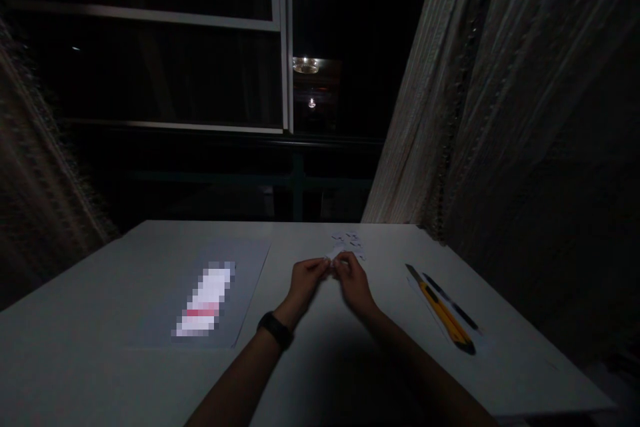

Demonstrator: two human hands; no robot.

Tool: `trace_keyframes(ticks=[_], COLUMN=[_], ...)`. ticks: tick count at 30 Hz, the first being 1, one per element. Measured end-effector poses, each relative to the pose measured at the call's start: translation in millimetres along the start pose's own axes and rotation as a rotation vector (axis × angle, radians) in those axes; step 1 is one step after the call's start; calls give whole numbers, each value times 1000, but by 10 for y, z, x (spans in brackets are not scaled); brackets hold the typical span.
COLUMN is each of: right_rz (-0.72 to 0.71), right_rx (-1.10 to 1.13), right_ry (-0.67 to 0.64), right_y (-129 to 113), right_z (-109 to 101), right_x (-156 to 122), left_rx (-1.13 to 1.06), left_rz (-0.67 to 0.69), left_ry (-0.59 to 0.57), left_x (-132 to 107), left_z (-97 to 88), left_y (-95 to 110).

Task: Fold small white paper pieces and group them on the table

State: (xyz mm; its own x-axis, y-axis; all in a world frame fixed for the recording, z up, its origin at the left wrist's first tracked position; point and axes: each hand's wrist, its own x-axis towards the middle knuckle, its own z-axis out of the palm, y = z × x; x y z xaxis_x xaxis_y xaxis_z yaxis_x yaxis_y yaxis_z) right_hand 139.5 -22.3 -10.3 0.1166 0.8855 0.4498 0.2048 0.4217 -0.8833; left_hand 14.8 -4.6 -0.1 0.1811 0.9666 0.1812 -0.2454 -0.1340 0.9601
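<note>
My left hand (306, 280) and my right hand (354, 280) meet over the middle of the white table (320, 373). Between their pinched fingertips is a small piece of white paper (336, 253), partly covered by the fingers. Just beyond the hands lie several small paper pieces (353, 238) with dark marks on them. A dark band circles my left wrist. What is written or drawn on the pieces is too small and dim to read.
A yellow box cutter (445, 315) and a dark pen (453, 303) lie on the right. To the left, a sheet of paper (250, 280) bears a bright, pixelated rectangle (206, 297). Curtains (410, 93) hang at both sides, before a dark window (150, 67).
</note>
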Motion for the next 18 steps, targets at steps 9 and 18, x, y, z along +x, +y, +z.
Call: trace_keyframes(ticks=[9,18], right_rz=[-15,-40], right_rx=[34,-64], right_ry=[65,79], right_y=[-30,-128], right_z=[-14,-44], right_x=[31,1], left_rx=[78,98], left_rz=[31,-39], left_ry=[37,18], left_x=[47,33], left_z=[-21,21], left_y=[24,53])
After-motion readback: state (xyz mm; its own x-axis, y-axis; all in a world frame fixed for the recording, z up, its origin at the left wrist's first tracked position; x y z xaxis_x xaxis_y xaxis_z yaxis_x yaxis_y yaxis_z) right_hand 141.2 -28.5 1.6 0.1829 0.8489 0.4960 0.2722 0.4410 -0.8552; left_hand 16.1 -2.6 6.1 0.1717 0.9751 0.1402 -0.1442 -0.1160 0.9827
